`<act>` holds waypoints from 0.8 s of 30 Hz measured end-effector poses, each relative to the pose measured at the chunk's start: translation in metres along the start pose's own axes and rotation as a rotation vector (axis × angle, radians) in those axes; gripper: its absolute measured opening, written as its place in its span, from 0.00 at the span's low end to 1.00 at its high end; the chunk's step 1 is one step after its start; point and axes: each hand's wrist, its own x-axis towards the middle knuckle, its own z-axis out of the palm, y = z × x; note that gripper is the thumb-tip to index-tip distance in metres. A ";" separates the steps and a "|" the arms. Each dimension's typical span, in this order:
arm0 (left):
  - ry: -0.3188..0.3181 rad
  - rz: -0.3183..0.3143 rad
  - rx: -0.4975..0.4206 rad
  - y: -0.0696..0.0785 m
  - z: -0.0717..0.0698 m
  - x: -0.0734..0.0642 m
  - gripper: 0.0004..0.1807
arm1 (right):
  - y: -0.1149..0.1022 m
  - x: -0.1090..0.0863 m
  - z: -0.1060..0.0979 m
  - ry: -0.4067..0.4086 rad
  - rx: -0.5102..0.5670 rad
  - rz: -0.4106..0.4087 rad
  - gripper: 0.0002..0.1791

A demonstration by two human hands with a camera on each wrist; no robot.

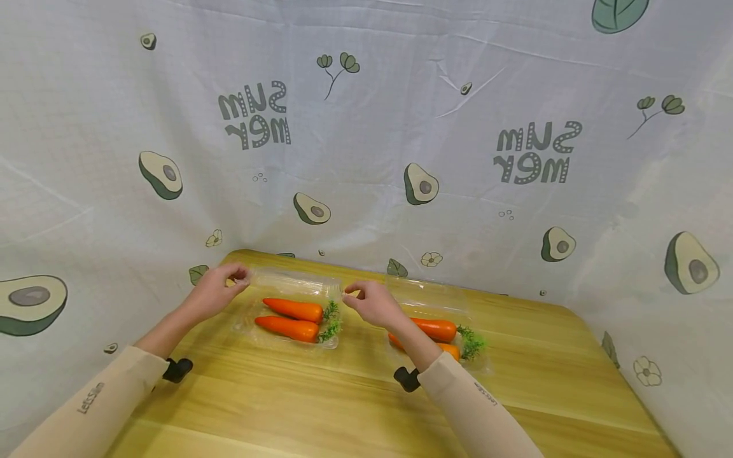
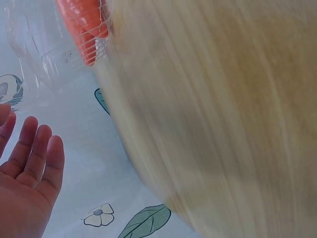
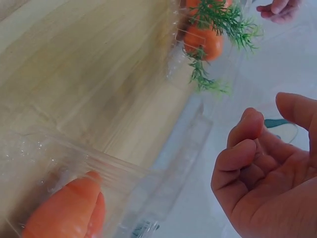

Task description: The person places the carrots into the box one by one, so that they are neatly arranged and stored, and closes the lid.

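Observation:
A clear plastic clamshell box [image 1: 280, 345] stands on the table with its lid [image 1: 294, 280] raised at the back. Two orange carrots [image 1: 293, 309] with green leafy tops [image 1: 330, 327] lie inside. My left hand [image 1: 216, 289] is at the lid's left edge, thumb and index fingertips close together; I cannot tell whether they pinch the plastic. Its other fingers [image 2: 42, 153] are extended. At the lid's right side is my right hand [image 1: 375, 302], fingers [image 3: 237, 158] loosely curled and a gap showing between thumb and index finger.
A second clear clamshell box [image 1: 487, 367], lid [image 1: 426, 292] raised, stands to the right, partly behind my right forearm. It holds carrots [image 1: 435, 329] with green tops [image 1: 472, 343]. A printed curtain [image 1: 366, 127] hangs behind the wooden table [image 1: 275, 401].

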 end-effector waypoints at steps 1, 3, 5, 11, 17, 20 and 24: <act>-0.001 -0.001 -0.003 0.000 0.000 -0.001 0.09 | 0.000 0.000 0.000 -0.005 0.007 -0.003 0.19; -0.002 -0.001 -0.010 -0.001 0.001 -0.002 0.09 | 0.001 -0.001 0.000 -0.014 0.023 -0.004 0.20; -0.004 -0.005 -0.016 -0.003 0.002 -0.003 0.09 | 0.002 -0.002 0.000 -0.026 0.037 -0.004 0.20; -0.003 -0.009 -0.027 -0.006 0.005 -0.006 0.06 | 0.003 -0.004 0.001 -0.046 0.050 0.003 0.21; -0.011 -0.012 -0.021 -0.004 0.004 -0.009 0.07 | 0.003 -0.006 0.002 -0.057 0.054 0.015 0.21; -0.017 -0.019 -0.012 -0.004 0.005 -0.011 0.08 | 0.005 -0.006 0.003 -0.060 0.053 0.005 0.21; -0.021 -0.024 -0.002 -0.003 0.005 -0.014 0.10 | 0.007 -0.006 0.005 -0.068 0.044 -0.009 0.21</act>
